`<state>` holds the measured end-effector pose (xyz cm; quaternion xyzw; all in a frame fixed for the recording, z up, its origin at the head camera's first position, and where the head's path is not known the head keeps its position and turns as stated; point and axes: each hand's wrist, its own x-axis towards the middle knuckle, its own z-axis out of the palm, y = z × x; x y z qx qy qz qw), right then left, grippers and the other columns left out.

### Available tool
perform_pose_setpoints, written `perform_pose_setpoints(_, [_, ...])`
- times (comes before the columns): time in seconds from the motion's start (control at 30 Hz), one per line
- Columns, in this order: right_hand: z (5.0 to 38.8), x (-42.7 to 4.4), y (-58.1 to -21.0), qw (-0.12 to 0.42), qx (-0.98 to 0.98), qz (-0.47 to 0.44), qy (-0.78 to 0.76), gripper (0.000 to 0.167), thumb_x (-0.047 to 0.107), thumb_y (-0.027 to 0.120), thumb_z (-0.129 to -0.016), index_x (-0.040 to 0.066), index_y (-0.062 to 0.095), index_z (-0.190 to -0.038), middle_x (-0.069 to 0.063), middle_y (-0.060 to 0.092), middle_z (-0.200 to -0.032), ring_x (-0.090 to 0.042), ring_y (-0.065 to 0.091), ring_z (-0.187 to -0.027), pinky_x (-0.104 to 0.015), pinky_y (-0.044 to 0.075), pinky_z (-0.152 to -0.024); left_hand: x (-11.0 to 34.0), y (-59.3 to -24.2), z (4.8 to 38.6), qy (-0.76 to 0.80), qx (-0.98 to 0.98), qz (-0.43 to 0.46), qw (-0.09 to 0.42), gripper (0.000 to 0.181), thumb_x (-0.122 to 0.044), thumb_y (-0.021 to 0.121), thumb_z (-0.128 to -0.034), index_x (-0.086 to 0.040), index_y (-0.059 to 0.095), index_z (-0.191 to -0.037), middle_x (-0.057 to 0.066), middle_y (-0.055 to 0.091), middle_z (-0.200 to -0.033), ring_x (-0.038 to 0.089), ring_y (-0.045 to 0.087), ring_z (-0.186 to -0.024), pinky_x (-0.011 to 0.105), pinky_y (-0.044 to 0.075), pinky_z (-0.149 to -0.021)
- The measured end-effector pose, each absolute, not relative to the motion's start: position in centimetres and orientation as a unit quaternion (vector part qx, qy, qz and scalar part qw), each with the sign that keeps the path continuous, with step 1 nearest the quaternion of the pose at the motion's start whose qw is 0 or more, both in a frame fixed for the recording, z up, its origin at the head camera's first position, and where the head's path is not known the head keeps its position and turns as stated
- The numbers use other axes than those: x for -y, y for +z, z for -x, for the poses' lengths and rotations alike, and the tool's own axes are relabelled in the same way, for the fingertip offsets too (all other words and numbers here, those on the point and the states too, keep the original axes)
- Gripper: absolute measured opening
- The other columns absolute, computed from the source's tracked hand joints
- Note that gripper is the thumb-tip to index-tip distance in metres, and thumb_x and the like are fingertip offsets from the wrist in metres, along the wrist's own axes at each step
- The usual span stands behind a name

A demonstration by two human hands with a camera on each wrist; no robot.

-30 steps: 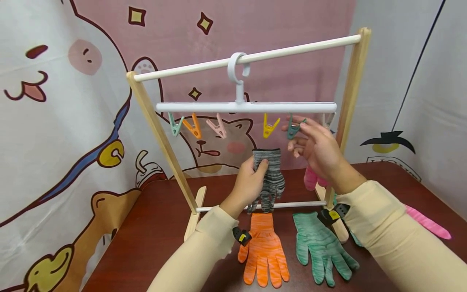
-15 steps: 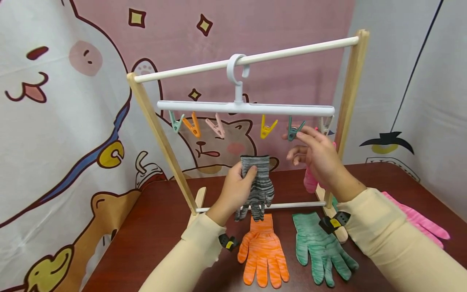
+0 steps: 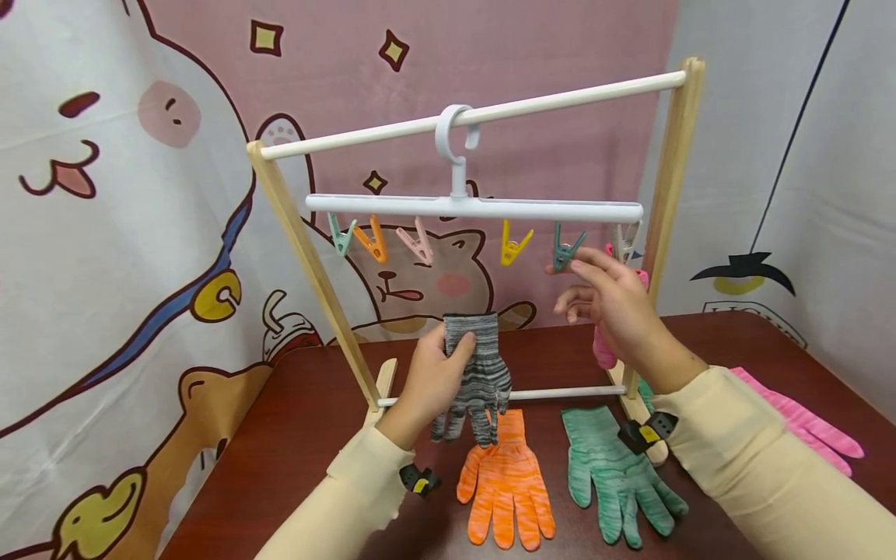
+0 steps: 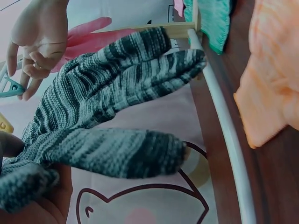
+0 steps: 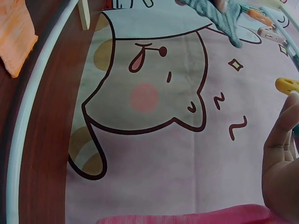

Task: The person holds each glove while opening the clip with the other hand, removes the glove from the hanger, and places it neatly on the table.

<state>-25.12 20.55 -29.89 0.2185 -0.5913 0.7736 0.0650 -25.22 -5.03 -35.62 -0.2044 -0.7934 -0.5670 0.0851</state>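
Note:
My left hand (image 3: 428, 381) grips a grey-and-black striped knit glove (image 3: 476, 365) near its cuff, thumb across the front, with the glove's fingers hanging down. In the left wrist view the striped glove (image 4: 93, 93) fills the middle. At the teal clothespin (image 3: 565, 250) my right hand (image 3: 616, 307) pinches the lower end between thumb and index finger; the other fingers are loosely bent. That clothespin hangs under a white hanger (image 3: 392, 204). A yellow clothespin (image 3: 514, 245) hangs left of it. Partly behind my right hand is a hanging pink glove (image 3: 603, 346).
The hanger hooks over the top bar (image 3: 574, 96) of a wooden rack. Pink, orange and mint clothespins (image 3: 341, 236) hang at its left. On the table (image 3: 280, 435) lie an orange glove (image 3: 507, 482), a green glove (image 3: 616, 474) and a pink glove (image 3: 798, 420).
My left hand has moved left and down with the striped glove, away from the clothespins. My right hand stays at the teal clothespin, its fingers slightly lower on it.

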Motion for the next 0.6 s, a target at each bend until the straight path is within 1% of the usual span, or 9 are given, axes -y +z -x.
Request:
perform_pose_setpoints(0.1, [25.0,-20.7,-30.0,0.071,0.599,-0.216,0.768,0.023,0.023,0.049,-0.106,0.009,0.055,-0.123,0.005,0.074,-0.106,-0.012,0.066,-0.063,-0.023,0.05,-0.054,5.7,-35.9,24.9,-0.562,0.798,0.202,0.081,0.018,-0.023,0.056,-0.1032,-0.007,0.062,-0.099,0.002,0.054,-0.077,0.012,0.05,-0.066,0.027,0.044,-0.061])
perform_pose_setpoints(0.17, [24.9,-20.8,-30.0,0.077,0.609,-0.215,0.76,0.023,0.023,0.05,-0.106,0.01,0.055,-0.125,0.005,0.073,-0.106,-0.012,0.066,-0.063,-0.022,0.05,-0.054,6.1,-36.2,24.9,-0.566,0.796,0.199,0.076,0.018,-0.023,0.056,-0.1032,-0.007,0.062,-0.098,0.004,0.057,-0.078,0.012,0.051,-0.066,0.027,0.045,-0.061])
perform_pose_setpoints(0.27, [24.9,-20.8,-30.1,0.084,0.62,-0.21,0.751,0.025,0.024,0.05,-0.106,0.012,0.055,-0.127,0.003,0.071,-0.107,-0.012,0.067,-0.064,-0.022,0.05,-0.054,6.4,-36.4,24.9,-0.577,0.791,0.188,0.074,0.017,-0.022,0.057,-0.1025,-0.006,0.063,-0.1,0.008,0.064,-0.084,0.012,0.057,-0.07,0.028,0.049,-0.064])
perform_pose_setpoints(0.37, [24.9,-20.8,-30.2,0.094,0.63,-0.202,0.744,0.028,0.025,0.052,-0.105,0.011,0.053,-0.129,0.002,0.071,-0.109,-0.013,0.067,-0.064,-0.023,0.051,-0.054,6.4,-36.5,24.8,-0.586,0.787,0.18,0.072,0.017,-0.02,0.058,-0.1021,-0.004,0.064,-0.103,0.013,0.068,-0.088,0.013,0.059,-0.072,0.029,0.051,-0.066])
perform_pose_setpoints(0.5, [24.5,-21.0,-30.6,0.123,0.684,-0.19,0.693,0.033,0.025,0.05,-0.106,0.008,0.05,-0.135,0.003,0.069,-0.109,-0.015,0.068,-0.065,-0.026,0.053,-0.053,6.2,-36.4,24.7,-0.589,0.784,0.184,0.067,0.018,-0.02,0.057,-0.1026,-0.003,0.064,-0.105,0.014,0.067,-0.089,0.013,0.059,-0.073,0.028,0.051,-0.066])
perform_pose_setpoints(0.6, [23.8,-21.3,-31.2,0.154,0.746,-0.18,0.622,0.032,0.025,0.048,-0.107,0.008,0.052,-0.133,0.006,0.067,-0.105,-0.014,0.069,-0.067,-0.028,0.055,-0.055,6.3,-36.4,24.7,-0.591,0.78,0.195,0.068,0.02,-0.022,0.057,-0.1031,-0.004,0.064,-0.102,0.013,0.065,-0.085,0.013,0.057,-0.07,0.027,0.049,-0.065])
